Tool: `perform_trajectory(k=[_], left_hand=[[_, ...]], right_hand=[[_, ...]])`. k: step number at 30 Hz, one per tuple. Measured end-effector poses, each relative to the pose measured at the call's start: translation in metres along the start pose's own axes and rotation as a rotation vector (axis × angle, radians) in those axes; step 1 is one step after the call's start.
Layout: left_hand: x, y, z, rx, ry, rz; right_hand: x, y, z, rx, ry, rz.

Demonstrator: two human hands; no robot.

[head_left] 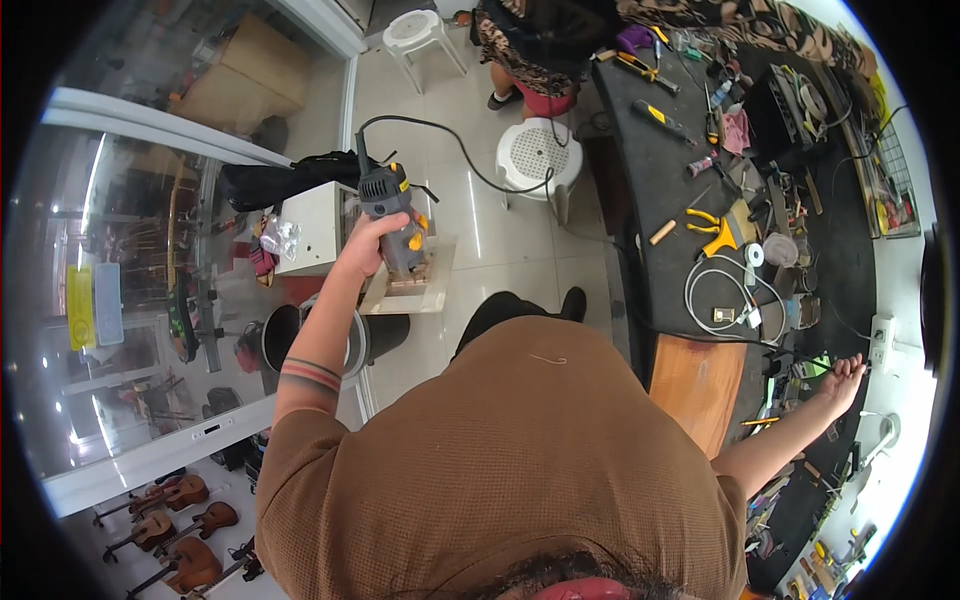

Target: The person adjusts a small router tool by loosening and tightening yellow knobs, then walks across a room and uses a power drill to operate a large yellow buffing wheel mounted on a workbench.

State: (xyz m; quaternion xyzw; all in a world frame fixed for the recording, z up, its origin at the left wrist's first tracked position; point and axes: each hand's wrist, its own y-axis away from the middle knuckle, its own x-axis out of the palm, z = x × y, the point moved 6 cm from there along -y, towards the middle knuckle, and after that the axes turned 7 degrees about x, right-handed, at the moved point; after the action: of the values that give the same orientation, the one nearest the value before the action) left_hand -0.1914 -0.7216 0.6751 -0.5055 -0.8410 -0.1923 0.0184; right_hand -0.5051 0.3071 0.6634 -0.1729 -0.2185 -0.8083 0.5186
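Tiled floor (500, 265) left of tabletop (640, 170): left hand (372, 240) grips trim router (403, 250), right hand (845, 378) pinches black cord (718, 341), whose slack a stool (525, 150) could snag.

Floor (465, 225) open left of white stool (535, 150); black cord (464, 154) crosses.

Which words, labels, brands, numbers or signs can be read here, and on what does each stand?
None can be read clearly.
Power tool: small yellow label, too small to read.
Yellow sheet and blue sheet at the glass: any print too blurred.
Tube on the bench: any print too small.
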Motion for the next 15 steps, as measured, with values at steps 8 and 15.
perform_trajectory(k=[8,15], left_hand=[[0.043,-0.033,0.014,-0.157,-0.429,0.179],[0.02,-0.019,0.085,-0.432,-0.844,0.359]], right_hand=[[0.047,0.039,0.024,-0.151,0.456,-0.376],[0.088,0.038,0.049,-0.428,1.324,-0.754]])
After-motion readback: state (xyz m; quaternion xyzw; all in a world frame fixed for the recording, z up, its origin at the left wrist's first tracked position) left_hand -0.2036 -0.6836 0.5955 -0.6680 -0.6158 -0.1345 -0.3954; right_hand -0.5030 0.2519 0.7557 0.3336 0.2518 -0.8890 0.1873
